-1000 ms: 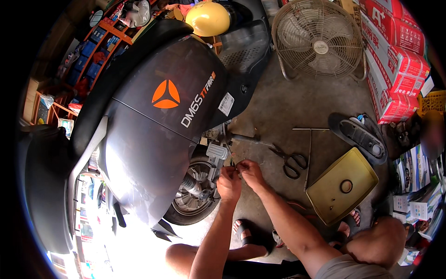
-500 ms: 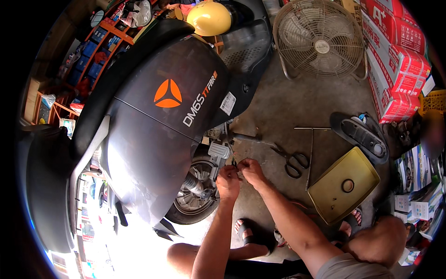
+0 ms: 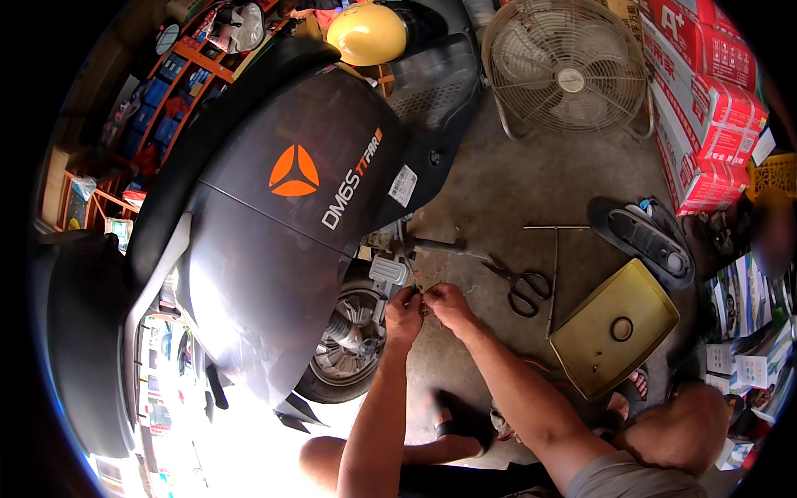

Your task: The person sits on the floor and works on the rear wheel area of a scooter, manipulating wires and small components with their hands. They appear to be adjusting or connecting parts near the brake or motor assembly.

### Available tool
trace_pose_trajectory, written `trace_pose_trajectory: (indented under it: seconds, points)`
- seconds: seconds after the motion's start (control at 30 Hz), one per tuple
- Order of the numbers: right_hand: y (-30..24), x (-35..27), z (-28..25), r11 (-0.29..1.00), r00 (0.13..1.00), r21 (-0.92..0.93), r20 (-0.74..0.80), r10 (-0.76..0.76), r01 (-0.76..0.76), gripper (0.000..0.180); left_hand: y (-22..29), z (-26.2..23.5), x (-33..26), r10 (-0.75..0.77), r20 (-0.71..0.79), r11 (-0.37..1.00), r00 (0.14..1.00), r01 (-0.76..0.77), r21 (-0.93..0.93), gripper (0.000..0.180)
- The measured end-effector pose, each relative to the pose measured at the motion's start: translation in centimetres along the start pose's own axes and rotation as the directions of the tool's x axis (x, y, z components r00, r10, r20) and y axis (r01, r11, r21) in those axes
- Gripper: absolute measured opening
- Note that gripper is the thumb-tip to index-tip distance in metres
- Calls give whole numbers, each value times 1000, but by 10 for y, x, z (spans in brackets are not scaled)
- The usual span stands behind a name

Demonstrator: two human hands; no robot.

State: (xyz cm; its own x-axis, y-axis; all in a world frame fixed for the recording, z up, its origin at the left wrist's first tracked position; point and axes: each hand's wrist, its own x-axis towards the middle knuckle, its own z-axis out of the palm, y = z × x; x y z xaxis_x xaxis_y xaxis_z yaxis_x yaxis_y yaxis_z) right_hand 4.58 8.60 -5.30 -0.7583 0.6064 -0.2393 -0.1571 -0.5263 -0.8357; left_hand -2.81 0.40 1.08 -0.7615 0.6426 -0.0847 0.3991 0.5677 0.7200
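A grey electric scooter (image 3: 249, 241) with an orange emblem leans in from the left. Below its body show the rear wheel (image 3: 307, 388) and a silver footrest (image 3: 388, 270). Just right of that footrest, my left hand (image 3: 403, 315) is closed, with thin wires (image 3: 414, 282) at its fingertips. My right hand (image 3: 449, 305) pinches close beside it, at the same wires. The fingers largely hide the wire ends. Black-handled scissors (image 3: 529, 295) lie on the floor to the right of my hands.
A T-handled metal rod (image 3: 556, 274) and a yellow tray (image 3: 573, 369) holding a black ring (image 3: 622, 329) lie at right. Beyond them is a dark plastic cover (image 3: 635, 236). A floor fan (image 3: 570, 80) stands far ahead, beside stacked red-and-white boxes (image 3: 706, 108).
My left hand has shifted slightly left and turned, so more of the wires shows between the hands. My right hand stays nearly in place. The view has shifted slightly.
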Motion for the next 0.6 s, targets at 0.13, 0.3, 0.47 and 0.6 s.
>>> trace_pose_trajectory:
  seconds: [0.13, 0.3, 0.47, 0.6]
  points:
    - [-6, -1, 4, 999, 999, 17, 20, 29, -29, 14, -8, 3, -1, 113, -67, 992, 991, -116, -39, 21]
    - [-4, -1, 2, 947, 996, -314, -30, -89, 75, 15, 14, 2, -5, 80, -76, 996, 994, -78, 35, 22]
    - [-9, -5, 8, 944, 982, -290, -53, -181, 159, 15, -1, 0, -8, 49, -75, 986, 996, -61, -158, 24]
    - [-5, 0, 0, 967, 993, -238, -50, -104, 89, 14, 21, 4, -17, 8, 3, 978, 1000, -7, -208, 27]
